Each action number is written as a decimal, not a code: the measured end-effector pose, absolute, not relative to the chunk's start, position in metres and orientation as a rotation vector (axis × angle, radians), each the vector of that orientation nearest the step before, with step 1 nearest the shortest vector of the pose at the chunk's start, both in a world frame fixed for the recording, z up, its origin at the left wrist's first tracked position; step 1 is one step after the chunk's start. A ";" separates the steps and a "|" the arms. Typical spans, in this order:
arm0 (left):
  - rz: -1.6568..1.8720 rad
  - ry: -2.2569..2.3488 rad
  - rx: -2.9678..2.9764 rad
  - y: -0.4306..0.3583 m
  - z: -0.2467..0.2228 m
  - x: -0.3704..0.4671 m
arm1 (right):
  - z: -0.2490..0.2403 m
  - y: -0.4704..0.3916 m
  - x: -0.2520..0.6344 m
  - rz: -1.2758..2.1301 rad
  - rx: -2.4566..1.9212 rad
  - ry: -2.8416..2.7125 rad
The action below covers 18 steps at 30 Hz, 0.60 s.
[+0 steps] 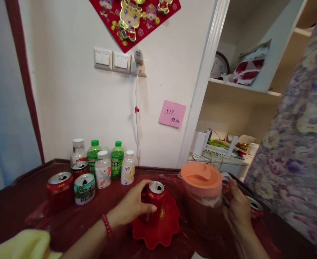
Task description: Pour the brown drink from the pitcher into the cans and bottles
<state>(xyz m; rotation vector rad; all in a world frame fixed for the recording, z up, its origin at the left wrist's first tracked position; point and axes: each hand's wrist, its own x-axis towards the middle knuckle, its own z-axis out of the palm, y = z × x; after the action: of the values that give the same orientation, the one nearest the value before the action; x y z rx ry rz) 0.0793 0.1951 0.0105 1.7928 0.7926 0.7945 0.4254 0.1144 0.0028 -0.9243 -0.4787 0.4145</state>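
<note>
My left hand (136, 204) is wrapped round an opened red drink can (155, 201), which stands upright over a red scalloped plate (169, 226). On the right, my right hand (236, 203) is closed round the handle of a clear plastic pitcher (201, 212) with an orange lid (201, 178). Brown liquid shows inside the pitcher, which is upright beside the plate. Just past my right hand sits another opened red can (254, 208), partly hidden by that hand.
Left on the dark red table (88, 230) are a red can (60, 189), a green-and-white can (84, 189), another can (80, 167), green-capped bottles (117, 162) and white-capped bottles (103, 171). A floral curtain (301, 144) borders the right; a wall with a plugged cord (136, 126) stands behind.
</note>
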 end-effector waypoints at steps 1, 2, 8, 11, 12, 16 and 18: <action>0.812 0.793 1.797 0.194 0.011 0.081 | 0.004 0.114 0.425 0.414 -0.933 -0.486; 0.826 0.796 1.805 0.192 0.012 0.082 | 0.006 0.113 0.423 0.410 -0.938 -0.495; 0.901 0.874 1.852 0.181 0.016 0.089 | 0.021 0.108 0.411 0.396 -0.945 -0.562; 0.924 0.902 1.865 0.180 0.015 0.091 | 0.027 0.105 0.408 0.404 -0.958 -0.593; 0.928 0.909 1.863 0.180 0.014 0.092 | 0.029 0.104 0.408 0.403 -0.963 -0.599; 0.909 0.923 1.845 0.180 0.013 0.093 | 0.034 0.101 0.407 0.387 -0.980 -0.606; 0.887 0.931 1.838 0.178 0.015 0.093 | 0.035 0.100 0.407 0.362 -0.988 -0.651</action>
<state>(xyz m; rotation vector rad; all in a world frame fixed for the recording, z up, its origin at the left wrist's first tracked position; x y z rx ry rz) 0.0928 0.1782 0.0148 1.8382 0.9310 0.8875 0.4070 0.0998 0.0351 -0.9883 -0.6513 0.3617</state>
